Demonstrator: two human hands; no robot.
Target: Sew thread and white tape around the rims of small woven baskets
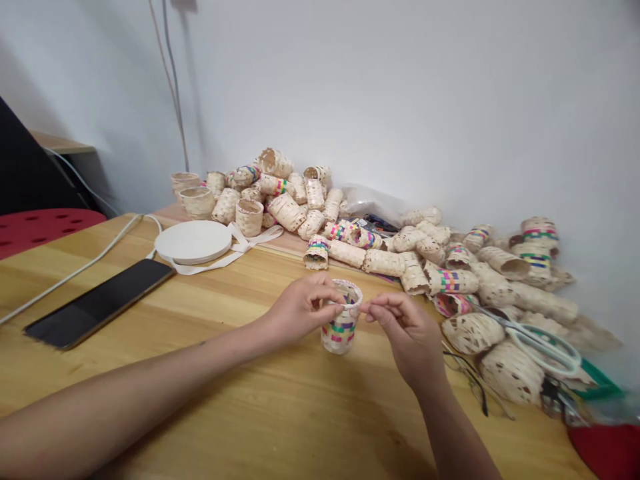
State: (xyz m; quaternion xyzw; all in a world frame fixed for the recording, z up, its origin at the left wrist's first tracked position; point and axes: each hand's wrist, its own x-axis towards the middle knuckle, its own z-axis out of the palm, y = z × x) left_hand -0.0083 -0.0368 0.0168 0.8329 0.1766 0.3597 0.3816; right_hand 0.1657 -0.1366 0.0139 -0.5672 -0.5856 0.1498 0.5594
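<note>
- At the middle of the head view, between my two hands, stands the woven cup, upright, mouth facing up, above the bare front area of the wooden table. Whether its base bears on the tabletop, I cannot tell.
- Left hand: positioned at the left side of the cup. My thumb and forefinger are curled together, pinching the rim on the side facing me.
- Right hand: positioned just to the right of the cup. My thumb and forefinger tips are pressed together close beside the rim. Anything fine between them is too small to make out.
- Cup relative to grip: the rim is level with my fingertips; the body, with its green, purple and pink bands, hangs below them, largely uncovered.
- Left of the hands: a roll of white ribbon lies flat, loose end trailing right. Nearer me is a dark phone, a white cable running beside it.
- Beyond the hands: a pile of woven cups lies along the wall and extends to the right.
- Right of the right hand: white-handled scissors rest on the pile; eyeglasses lie nearer the hand.
</note>
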